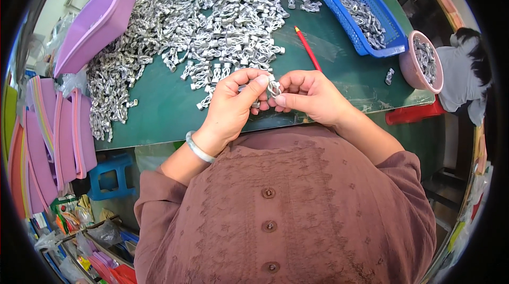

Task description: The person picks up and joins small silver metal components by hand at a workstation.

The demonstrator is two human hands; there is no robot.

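Note:
Close to the table's near edge, a short coiled grey-white cable (273, 86) is between my two hands. My left hand (238, 95), with a pale bangle at the wrist, pinches it between thumb and fingers. From the other side, my right hand (310, 95) grips it with the thumb pressed against bent fingers. Part of the cable is hidden by the fingertips. A big heap of similar bundled cables (228, 32) spreads over the green table (339, 80), just beyond my hands and to the left. Past my right hand lies a red pencil-like stick (308, 50).
A blue basket (392, 50) and a pink tub (440, 86), both holding cables, stand at the right. One loose cable bundle (389, 76) lies near them. A tilted purple tray (95, 24) is at the left. Below it are a blue stool (112, 178) and purple strips (45, 146). Another person (464, 72) is at the right.

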